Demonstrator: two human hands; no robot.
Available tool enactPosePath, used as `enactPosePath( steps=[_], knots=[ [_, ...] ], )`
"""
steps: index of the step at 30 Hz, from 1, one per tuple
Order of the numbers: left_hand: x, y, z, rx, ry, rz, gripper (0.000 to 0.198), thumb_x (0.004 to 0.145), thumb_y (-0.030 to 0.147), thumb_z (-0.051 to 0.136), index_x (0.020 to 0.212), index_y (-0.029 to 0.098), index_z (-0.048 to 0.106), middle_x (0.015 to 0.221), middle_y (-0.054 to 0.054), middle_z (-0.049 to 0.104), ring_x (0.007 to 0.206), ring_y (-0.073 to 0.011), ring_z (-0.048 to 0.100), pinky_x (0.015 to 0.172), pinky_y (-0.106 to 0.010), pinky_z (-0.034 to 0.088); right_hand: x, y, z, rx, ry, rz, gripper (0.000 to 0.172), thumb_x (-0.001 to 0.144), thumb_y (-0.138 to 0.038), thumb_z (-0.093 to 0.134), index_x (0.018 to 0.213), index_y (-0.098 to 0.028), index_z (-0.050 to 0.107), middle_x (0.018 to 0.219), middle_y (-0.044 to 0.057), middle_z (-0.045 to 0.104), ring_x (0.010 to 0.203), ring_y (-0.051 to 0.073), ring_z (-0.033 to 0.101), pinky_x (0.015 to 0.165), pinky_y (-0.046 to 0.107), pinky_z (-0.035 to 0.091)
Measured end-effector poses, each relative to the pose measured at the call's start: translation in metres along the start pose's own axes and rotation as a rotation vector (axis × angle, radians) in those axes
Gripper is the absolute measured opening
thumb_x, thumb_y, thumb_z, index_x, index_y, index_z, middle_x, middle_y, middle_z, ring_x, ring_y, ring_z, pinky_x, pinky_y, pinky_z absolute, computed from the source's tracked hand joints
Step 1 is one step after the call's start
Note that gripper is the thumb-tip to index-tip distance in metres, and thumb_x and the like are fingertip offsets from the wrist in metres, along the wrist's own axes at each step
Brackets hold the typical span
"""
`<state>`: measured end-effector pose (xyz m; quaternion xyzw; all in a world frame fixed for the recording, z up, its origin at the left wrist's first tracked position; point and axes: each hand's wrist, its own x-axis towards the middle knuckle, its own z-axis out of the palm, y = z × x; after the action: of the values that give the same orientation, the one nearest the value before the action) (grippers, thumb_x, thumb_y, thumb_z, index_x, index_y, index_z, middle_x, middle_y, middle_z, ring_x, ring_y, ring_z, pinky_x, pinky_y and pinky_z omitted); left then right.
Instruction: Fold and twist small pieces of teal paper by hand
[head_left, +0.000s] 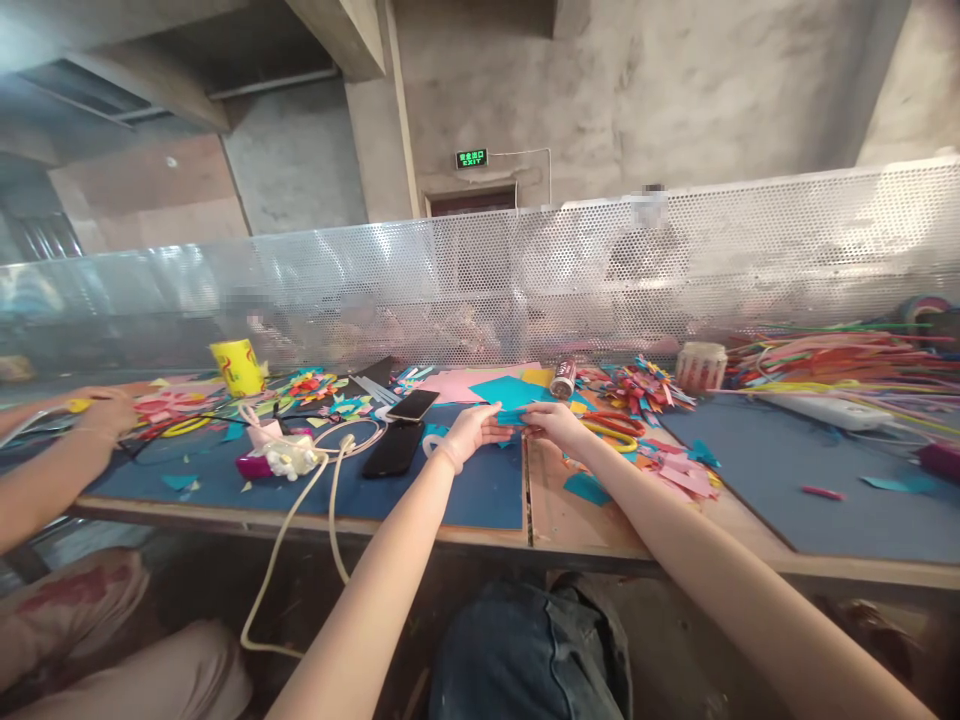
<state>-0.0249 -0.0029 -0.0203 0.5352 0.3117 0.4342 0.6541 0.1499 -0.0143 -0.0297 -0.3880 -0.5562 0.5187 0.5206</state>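
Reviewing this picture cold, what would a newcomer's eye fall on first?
Probably the left hand and right hand, together holding blue paper near the picture's center. Then the bright yellow container on the table's left part. Above the perforated metal screen, a green exit sign glows on the wall.

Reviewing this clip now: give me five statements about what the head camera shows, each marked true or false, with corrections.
1. The left hand and right hand both hold a small blue paper piece. True.
2. The yellow cylinder is right of the right hand. False: the yellow cylinder is well left of both hands.
3. Two dark phones lie close together, left of the left hand. True.
4. The exit sign is lit red. False: the exit sign glows green.
5. A co-worker's hand touches the person's right hand. False: the co-worker's hand is at the far left, apart from it.
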Motion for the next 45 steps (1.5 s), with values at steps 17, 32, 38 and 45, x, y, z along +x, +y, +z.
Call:
enactPosePath(
  steps=[17,32,38,45],
  knots=[
    [-0.003,-0.005,0.0,0.17,0.03,0.093,0.03,0.067,0.016,0.066,0.093,0.01,0.055,0.075,-0.008,0.065,0.067,-0.0174,0.065,0.068,-0.031,0.051,-0.011,-0.014,0.006,-0.374,-0.009,-0.068,0.021,0.075,-0.023,0.05,0.088,-0.014,0.064,0.073,0.004,0.065,0.056,0.01,0.059,0.052,0.02,0.047],
    [-0.002,-0.003,0.002,0.178,0.031,0.071,0.023,0.071,0.029,0.063,0.084,0.012,0.056,0.068,-0.008,0.066,0.065,-0.0193,0.065,0.067,-0.033,0.052,-0.012,-0.013,0.006,-0.314,-0.113,-0.171,0.044,0.062,-0.03,0.068,0.102,-0.016,0.058,0.079,0.002,0.061,0.069,0.011,0.056,0.06,0.022,0.047],
    [-0.001,-0.004,0.003,0.152,0.022,0.064,0.043,0.073,0.052,0.052,0.084,0.011,0.052,0.067,-0.011,0.064,0.065,-0.0214,0.065,0.065,-0.036,0.052,-0.005,-0.005,0.002,-0.333,-0.014,-0.213,0.03,0.066,-0.042,0.06,0.061,-0.013,0.055,0.056,-0.004,0.048,0.054,0.008,0.05,0.055,0.023,0.046],
    [-0.004,-0.004,0.005,0.236,-0.03,0.125,0.028,0.066,0.034,0.067,0.075,0.013,0.052,0.067,-0.003,0.061,0.062,-0.0167,0.064,0.065,-0.03,0.052,-0.003,-0.003,0.003,-0.416,-0.035,-0.232,0.037,0.066,-0.049,0.056,0.055,-0.015,0.049,0.049,-0.005,0.044,0.051,0.009,0.05,0.052,0.023,0.043]
  ],
)
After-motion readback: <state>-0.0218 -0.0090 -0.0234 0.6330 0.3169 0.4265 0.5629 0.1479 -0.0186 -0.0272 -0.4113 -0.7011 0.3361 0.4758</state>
